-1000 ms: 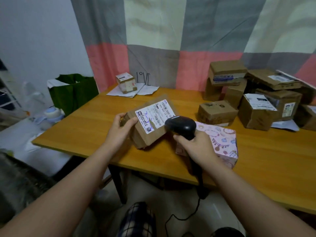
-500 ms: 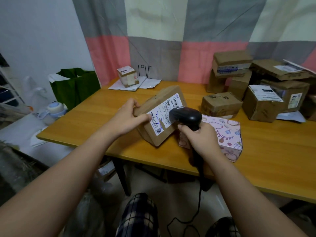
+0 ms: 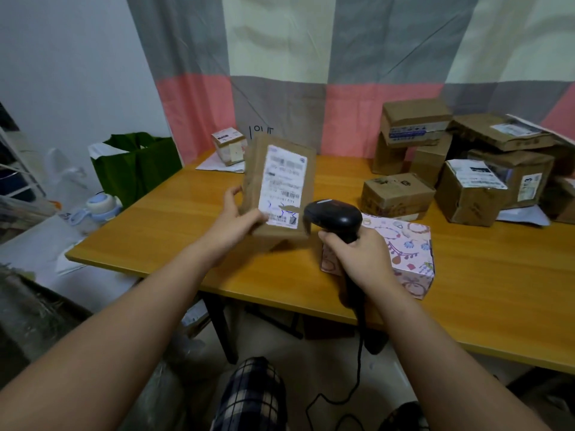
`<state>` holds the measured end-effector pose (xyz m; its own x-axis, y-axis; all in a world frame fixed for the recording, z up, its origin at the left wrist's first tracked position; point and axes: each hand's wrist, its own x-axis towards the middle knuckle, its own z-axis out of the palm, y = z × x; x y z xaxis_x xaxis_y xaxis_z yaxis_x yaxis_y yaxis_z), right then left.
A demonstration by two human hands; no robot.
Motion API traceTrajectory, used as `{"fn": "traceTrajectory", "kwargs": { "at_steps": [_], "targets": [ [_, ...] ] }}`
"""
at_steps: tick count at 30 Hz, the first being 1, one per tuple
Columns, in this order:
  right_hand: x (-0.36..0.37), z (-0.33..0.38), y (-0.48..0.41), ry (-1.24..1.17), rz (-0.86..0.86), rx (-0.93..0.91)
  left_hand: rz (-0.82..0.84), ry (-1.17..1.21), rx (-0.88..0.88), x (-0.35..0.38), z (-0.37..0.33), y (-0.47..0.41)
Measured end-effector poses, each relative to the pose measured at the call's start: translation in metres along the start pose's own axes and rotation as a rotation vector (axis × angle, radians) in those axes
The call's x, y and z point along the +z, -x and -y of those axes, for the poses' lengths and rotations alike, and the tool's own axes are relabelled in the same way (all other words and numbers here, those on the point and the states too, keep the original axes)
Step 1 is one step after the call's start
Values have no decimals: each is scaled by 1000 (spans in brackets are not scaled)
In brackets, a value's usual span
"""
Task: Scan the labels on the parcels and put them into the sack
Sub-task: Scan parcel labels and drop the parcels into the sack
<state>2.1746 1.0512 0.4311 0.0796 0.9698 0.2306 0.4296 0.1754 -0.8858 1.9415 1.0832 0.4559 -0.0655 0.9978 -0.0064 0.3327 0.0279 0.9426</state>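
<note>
Over wooden table (image 3: 174, 225), left grip (image 3: 231, 219) clasps upright brown parcel (image 3: 253, 169), white label (image 3: 284, 185) facing; right grip (image 3: 361, 253) clasps black scanner (image 3: 333, 214)

Reaches both bare forearms forward and inward from the lower corners. Grips the lower left corner of a parcel (image 3: 277, 181) with the left hand (image 3: 236, 219), thumb across the near face, fingers curled behind. Wraps the right hand (image 3: 362, 255) round the handle of a scanner (image 3: 333, 214), knuckles up, near the left hand.
</note>
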Motion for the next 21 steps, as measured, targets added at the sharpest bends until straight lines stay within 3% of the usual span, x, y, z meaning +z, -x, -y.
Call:
{"fn": "traceTrajectory", "kwargs": {
  "at_steps": [3, 7, 13, 17, 21],
  "targets": [
    [-2, 4, -3, -51, -6, 41, 95, 34, 0, 6, 26, 13],
    [-4, 19, -5, -248, 26, 11, 29, 86, 79, 6, 31, 19],
    [9, 36, -3, -302, 68, -17, -126, 96, 432, -2, -4, 17],
    [11, 40, 9, -281, 48, -51, -131, -44, 418, -7, -8, 8],
    [13, 30, 36, -205, 4, -132, -145, -24, 408, -13, -12, 0]
  ]
}}
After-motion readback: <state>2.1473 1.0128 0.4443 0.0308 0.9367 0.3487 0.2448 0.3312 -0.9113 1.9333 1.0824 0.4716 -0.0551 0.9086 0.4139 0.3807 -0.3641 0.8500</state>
